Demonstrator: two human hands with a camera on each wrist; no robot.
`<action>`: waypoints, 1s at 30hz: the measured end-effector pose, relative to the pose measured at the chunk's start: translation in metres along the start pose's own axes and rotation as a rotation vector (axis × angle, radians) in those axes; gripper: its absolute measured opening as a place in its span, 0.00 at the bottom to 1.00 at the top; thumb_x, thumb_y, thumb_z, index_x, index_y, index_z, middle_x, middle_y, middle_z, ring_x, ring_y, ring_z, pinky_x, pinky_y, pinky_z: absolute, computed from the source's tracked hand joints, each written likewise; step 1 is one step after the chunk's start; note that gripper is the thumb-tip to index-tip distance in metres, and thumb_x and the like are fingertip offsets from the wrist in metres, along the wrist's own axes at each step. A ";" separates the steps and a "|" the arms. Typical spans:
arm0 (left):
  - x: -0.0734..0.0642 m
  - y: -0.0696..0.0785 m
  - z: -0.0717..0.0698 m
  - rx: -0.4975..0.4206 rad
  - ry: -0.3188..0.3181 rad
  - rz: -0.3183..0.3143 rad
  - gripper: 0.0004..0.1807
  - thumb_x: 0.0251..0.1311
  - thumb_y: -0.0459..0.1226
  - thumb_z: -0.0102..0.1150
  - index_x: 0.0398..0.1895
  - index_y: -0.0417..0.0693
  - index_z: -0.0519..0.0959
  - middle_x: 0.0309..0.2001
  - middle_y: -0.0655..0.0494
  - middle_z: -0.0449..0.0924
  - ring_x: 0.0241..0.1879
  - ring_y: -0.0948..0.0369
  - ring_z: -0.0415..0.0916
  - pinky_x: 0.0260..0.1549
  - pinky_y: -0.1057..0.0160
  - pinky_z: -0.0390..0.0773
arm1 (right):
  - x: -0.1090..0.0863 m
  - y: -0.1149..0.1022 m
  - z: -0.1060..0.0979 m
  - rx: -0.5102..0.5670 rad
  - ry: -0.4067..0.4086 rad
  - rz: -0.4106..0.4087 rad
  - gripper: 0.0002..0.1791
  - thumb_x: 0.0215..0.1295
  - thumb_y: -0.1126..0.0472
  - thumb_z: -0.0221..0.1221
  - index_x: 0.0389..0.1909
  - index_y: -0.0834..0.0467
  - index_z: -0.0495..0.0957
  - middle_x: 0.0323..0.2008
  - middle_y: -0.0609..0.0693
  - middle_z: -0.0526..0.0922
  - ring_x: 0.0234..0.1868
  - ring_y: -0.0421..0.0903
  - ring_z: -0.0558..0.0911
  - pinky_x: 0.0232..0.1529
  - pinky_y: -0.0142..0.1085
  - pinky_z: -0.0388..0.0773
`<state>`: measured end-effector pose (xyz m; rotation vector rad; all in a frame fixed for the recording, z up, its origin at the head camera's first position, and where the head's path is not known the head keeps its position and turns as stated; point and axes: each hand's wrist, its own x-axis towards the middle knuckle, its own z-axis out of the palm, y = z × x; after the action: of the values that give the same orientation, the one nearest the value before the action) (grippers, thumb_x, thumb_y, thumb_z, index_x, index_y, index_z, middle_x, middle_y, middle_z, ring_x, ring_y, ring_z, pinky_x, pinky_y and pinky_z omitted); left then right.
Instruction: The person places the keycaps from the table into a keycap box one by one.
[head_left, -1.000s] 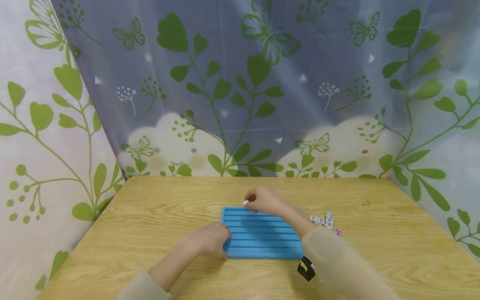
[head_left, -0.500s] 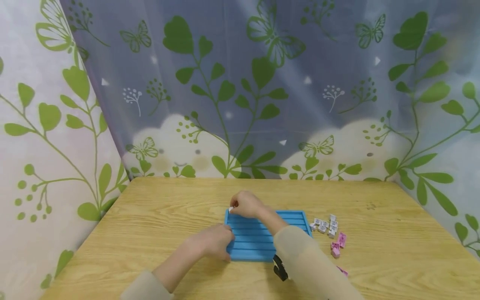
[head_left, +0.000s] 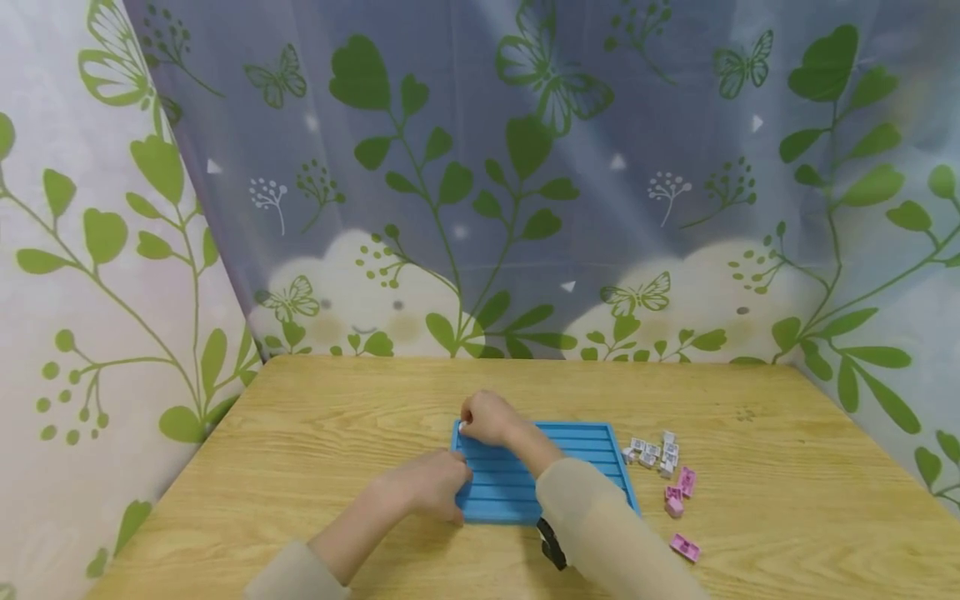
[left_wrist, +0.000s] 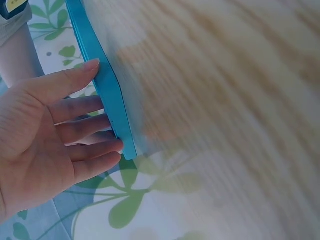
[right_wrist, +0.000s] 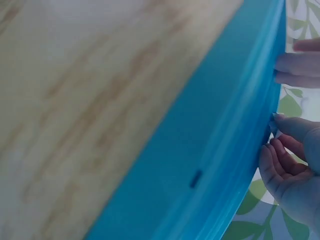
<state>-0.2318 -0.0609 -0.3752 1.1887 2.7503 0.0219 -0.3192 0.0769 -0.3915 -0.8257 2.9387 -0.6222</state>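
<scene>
A blue ribbed tray (head_left: 585, 450) lies on the wooden table. My left hand (head_left: 431, 483) holds its near left corner, thumb on the outer wall and fingers over the rim; the left wrist view shows this hand (left_wrist: 60, 120) against the tray's edge (left_wrist: 111, 95). At the far left corner, my right hand (head_left: 491, 418) pinches a small white keycap (head_left: 462, 427) right at the top groove. From the right wrist, that keycap (right_wrist: 273, 126) shows between thumb and fingers of the right hand (right_wrist: 295, 165), mostly hidden by the fingertips.
Several white keycaps (head_left: 651, 451) lie loosely grouped just right of the tray. Nearer the front are a few pink keycaps, one of them a longer pink keycap (head_left: 685, 547) lying underside up. A leaf-patterned curtain (head_left: 525, 208) hangs behind the table (head_left: 360, 400).
My right hand has moved left along the tray's far edge and down to the far left corner, carrying the white keycap. The left hand has stayed at the tray.
</scene>
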 end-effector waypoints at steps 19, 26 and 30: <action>0.000 0.000 -0.001 0.008 0.019 0.002 0.19 0.41 0.43 0.73 0.35 0.41 0.81 0.28 0.60 0.69 0.28 0.66 0.65 0.32 0.67 0.71 | 0.000 -0.009 0.000 -0.237 -0.005 0.018 0.15 0.59 0.67 0.55 0.13 0.57 0.67 0.16 0.48 0.66 0.18 0.42 0.62 0.21 0.34 0.62; 0.000 -0.001 0.001 0.005 0.002 -0.006 0.20 0.42 0.44 0.73 0.36 0.41 0.81 0.29 0.60 0.71 0.29 0.66 0.66 0.33 0.68 0.71 | -0.003 -0.005 0.005 -0.251 0.014 0.018 0.06 0.61 0.58 0.60 0.34 0.56 0.80 0.32 0.48 0.77 0.35 0.44 0.76 0.34 0.36 0.74; 0.000 -0.001 0.001 0.000 0.001 -0.005 0.20 0.43 0.44 0.72 0.36 0.41 0.80 0.29 0.60 0.70 0.29 0.66 0.65 0.32 0.68 0.70 | -0.004 -0.002 0.006 -0.260 0.030 0.008 0.07 0.59 0.57 0.62 0.37 0.55 0.80 0.33 0.47 0.76 0.35 0.44 0.76 0.34 0.36 0.74</action>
<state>-0.2321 -0.0620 -0.3757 1.1822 2.7542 0.0225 -0.3142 0.0748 -0.3970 -0.8279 3.0912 -0.2561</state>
